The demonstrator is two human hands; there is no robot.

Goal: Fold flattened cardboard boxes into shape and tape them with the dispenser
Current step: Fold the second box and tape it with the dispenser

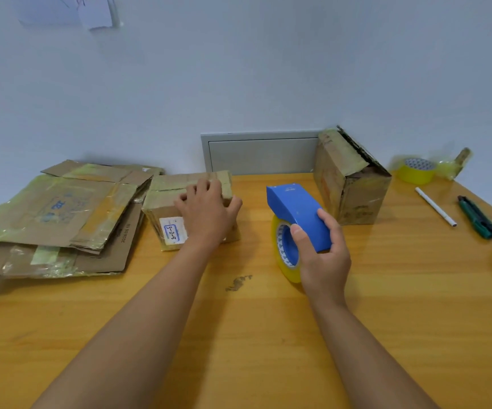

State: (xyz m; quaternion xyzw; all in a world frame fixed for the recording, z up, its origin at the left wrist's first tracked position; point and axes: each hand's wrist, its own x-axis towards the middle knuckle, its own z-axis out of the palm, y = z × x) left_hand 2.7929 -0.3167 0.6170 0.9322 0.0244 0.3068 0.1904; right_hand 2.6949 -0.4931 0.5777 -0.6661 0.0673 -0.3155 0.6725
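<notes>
Bare bench (253,335) lies open behind both hands' fingers; flat cardboard (56,219) blocks left, a tall box (354,184) right.

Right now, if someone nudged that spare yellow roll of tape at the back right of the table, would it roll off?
Probably not. The spare tape roll seems to lie flat on its side, hole facing up, so a push would likely slide it across the smooth wooden table rather than roll it. It looks light, being a hollow ring. Tipped onto its edge, though, it could roll freely.

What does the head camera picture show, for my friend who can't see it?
A person's left hand presses on a small folded cardboard box while the right hand holds a blue tape dispenser on a wooden table.
</notes>
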